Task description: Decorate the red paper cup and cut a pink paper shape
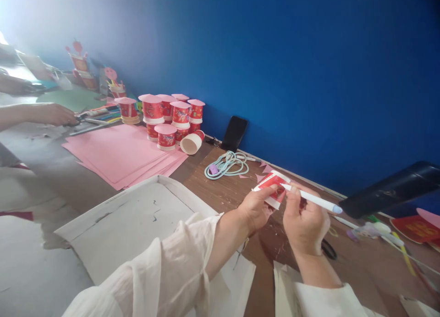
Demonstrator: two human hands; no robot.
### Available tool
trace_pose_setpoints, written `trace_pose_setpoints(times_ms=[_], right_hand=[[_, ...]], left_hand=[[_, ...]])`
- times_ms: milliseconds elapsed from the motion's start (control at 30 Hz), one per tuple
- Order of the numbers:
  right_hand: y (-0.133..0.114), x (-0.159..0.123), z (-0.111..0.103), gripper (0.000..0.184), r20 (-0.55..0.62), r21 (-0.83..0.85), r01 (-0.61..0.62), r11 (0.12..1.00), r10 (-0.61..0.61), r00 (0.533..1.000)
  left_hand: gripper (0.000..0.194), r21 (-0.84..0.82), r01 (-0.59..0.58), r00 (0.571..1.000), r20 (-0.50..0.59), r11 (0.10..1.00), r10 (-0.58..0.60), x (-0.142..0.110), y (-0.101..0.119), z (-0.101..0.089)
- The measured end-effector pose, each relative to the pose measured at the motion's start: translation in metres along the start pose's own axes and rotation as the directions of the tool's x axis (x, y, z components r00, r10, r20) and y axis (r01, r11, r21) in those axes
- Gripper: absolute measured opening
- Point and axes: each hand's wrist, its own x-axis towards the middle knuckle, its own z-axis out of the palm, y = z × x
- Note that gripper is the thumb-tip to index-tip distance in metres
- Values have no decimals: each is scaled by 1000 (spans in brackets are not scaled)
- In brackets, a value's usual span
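A red-and-white paper cup [275, 201] lies sideways in my left hand [256, 210], whose thumb presses on its printed side. My right hand [304, 218] is closed around a white marker pen [314, 197] with a pale blue end. The pen's tip meets or nearly meets the red side of the cup; I cannot tell whether it touches. Just left of the cup, a coiled light-blue cable [228, 164] rests on the brown table [202, 175]. Part of the cup is hidden by my fingers.
Stacked red cups with pink paper tops [167, 136] stand by the blue wall, near pink paper sheets [120, 154]. A phone [235, 132] leans on the wall. A black cylinder [392, 191] lies right. A white box lid [137, 216] sits left; beyond it shows another person's hand [57, 114].
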Motion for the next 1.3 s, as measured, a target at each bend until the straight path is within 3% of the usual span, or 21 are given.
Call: trace_pose_setpoints(times_ms=[600, 800, 933, 1300], right_hand=[[4, 2, 3, 36, -56, -52, -34, 998, 31, 998], [6, 0, 1, 33, 1, 99, -110, 989, 111, 994], [4, 0, -2, 37, 26, 109, -154, 982, 152, 988], [-1, 4, -5, 34, 12, 82, -83, 993, 83, 996]], left_hand=[[22, -11, 44, 999, -21, 999, -44, 0, 1, 0], [30, 26, -42, 999, 21, 999, 42, 0, -2, -1], [29, 49, -56, 998, 22, 997, 55, 1, -4, -2], [34, 126, -87, 994, 77, 988, 78, -3, -3, -2]])
